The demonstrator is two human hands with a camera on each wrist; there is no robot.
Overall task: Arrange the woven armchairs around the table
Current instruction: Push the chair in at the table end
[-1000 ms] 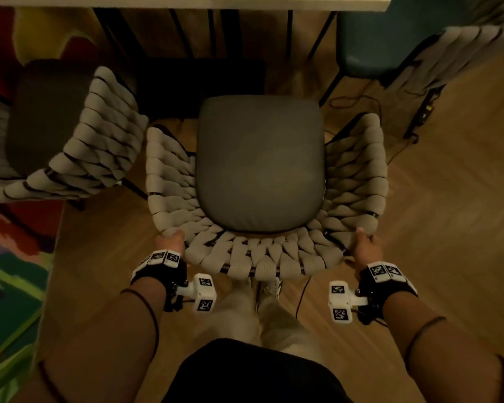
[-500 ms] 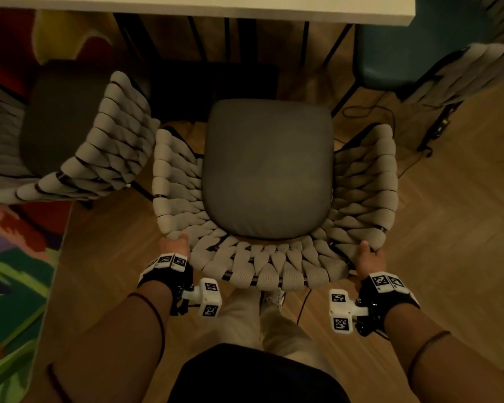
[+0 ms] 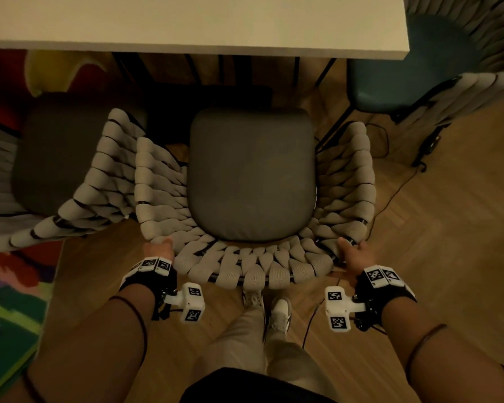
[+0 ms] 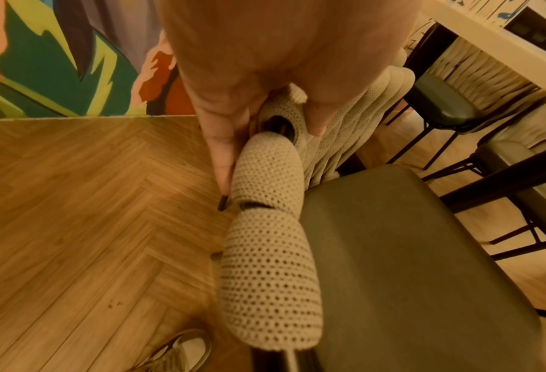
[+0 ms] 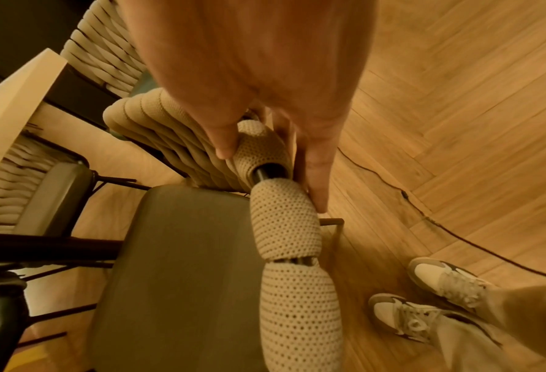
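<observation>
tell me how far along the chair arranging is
Looks done: the left armchair and the green-seated chair stand at the table. In hand: the left hand and right hand grip the middle armchair by its backrest. Left: its seat isn't under the tabletop yet.

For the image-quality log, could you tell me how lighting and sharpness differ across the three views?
Head view: dim and warm, the table the brightest area, edges bowed. Left wrist view: brighter orange cast, the left hand a soft blur. Right wrist view: same cast, the right hand blurred, floorboards curved.
</observation>
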